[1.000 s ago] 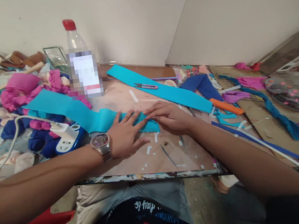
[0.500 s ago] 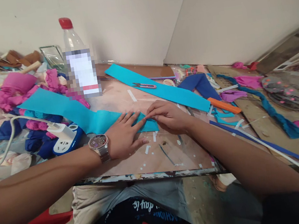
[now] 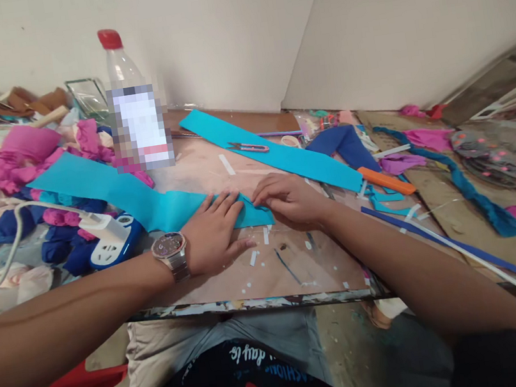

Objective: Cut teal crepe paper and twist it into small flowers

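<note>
My left hand, wearing a wristwatch, lies flat with fingers spread on a turquoise fabric strip. The strip's right end is folded into a slanted edge, and its left part runs over a pile of cloth. At that folded end, my right hand is closed, thumb and fingertips together at the fabric's edge. A second turquoise strip lies behind my hands. Thread snips with a pinkish handle rest on it.
A bottle with a red cap stands at the back behind a blurred phone. On the left are a power strip and bunched pink and navy cloth. An orange utility knife and a white stick lie at right.
The fingertips of my right hand have shifted slightly right, away from the left fingers, along the folded end. My left fingers have drawn closer together and back a little.
</note>
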{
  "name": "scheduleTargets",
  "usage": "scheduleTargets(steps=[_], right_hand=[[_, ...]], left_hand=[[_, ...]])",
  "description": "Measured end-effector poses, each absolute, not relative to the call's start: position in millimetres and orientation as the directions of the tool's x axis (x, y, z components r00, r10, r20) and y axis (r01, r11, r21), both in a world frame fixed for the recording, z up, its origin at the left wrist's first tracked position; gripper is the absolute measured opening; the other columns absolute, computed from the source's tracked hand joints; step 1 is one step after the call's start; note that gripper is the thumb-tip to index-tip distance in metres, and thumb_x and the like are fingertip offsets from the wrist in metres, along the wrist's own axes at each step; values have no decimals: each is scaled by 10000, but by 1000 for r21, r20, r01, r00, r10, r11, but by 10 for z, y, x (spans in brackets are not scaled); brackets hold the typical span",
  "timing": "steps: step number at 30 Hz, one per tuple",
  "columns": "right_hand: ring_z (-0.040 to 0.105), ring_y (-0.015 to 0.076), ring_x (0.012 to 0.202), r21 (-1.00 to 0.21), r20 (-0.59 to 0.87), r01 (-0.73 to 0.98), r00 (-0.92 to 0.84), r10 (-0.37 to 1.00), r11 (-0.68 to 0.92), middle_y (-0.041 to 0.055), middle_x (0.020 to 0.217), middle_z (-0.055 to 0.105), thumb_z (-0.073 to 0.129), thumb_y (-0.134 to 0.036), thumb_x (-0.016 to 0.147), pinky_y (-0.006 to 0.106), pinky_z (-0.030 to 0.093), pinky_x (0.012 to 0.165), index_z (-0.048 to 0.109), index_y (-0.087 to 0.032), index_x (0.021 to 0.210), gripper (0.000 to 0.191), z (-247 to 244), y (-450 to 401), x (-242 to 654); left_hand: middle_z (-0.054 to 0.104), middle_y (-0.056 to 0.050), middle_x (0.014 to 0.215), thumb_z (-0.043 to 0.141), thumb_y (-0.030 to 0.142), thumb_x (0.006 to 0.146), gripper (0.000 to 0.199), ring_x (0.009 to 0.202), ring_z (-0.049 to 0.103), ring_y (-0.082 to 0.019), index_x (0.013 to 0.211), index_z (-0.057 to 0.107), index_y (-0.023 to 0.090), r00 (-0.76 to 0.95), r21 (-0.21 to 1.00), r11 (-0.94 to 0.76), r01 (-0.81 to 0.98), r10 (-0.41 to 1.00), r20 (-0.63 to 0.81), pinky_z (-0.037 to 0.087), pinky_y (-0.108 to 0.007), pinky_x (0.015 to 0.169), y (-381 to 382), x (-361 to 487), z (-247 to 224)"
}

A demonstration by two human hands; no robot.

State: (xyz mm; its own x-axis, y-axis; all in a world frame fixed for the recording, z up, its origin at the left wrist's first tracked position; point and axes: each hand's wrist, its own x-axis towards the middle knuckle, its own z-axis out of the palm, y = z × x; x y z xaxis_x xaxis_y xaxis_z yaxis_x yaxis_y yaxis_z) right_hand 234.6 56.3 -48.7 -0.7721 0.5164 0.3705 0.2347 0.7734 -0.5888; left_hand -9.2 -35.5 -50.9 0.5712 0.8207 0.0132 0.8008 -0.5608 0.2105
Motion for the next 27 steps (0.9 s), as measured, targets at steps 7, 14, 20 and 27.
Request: scheduleTargets(steps=[7,14,20,27], right_hand=[[734,226,991,-589,371,241,-767,523,772,39,1004,814,572,-117,886,425,575,945,806,-258,922,276,-471,549,2328],[734,227,1001,-586,360,251,-771,525,770,38,1004,815,565,-101,870,429,575,951,808,-263,921,297,-486,555,2331],[730,229,1005,-584,359,257,-768,530,770,33,1006,819,573,-93,862,435,568,959,813,-265,924,302,-481,545,2324],[720,227,1020,-580,343,276,-771,536,767,29,1012,816,563,-82,856,439,570,962,813,-269,943,325,-489,547,2333]], left_hand=[[272,-209,1723,341,738,1010,855,1620,214,-376,1562,421,91,574,190,-566,802,819,19,168,-540,1318,-363,-96,-478],[288,-202,1720,355,732,1007,835,1619,225,-365,1566,413,114,569,209,-561,801,822,28,176,-522,1315,-362,-100,-494],[265,-200,1729,338,738,1008,861,1621,213,-373,1588,389,102,569,205,-557,805,823,4,172,-540,1315,-361,-96,-480],[271,-197,1727,353,733,1007,856,1622,207,-375,1590,392,108,565,215,-552,806,825,2,156,-555,1317,-363,-96,-480]])
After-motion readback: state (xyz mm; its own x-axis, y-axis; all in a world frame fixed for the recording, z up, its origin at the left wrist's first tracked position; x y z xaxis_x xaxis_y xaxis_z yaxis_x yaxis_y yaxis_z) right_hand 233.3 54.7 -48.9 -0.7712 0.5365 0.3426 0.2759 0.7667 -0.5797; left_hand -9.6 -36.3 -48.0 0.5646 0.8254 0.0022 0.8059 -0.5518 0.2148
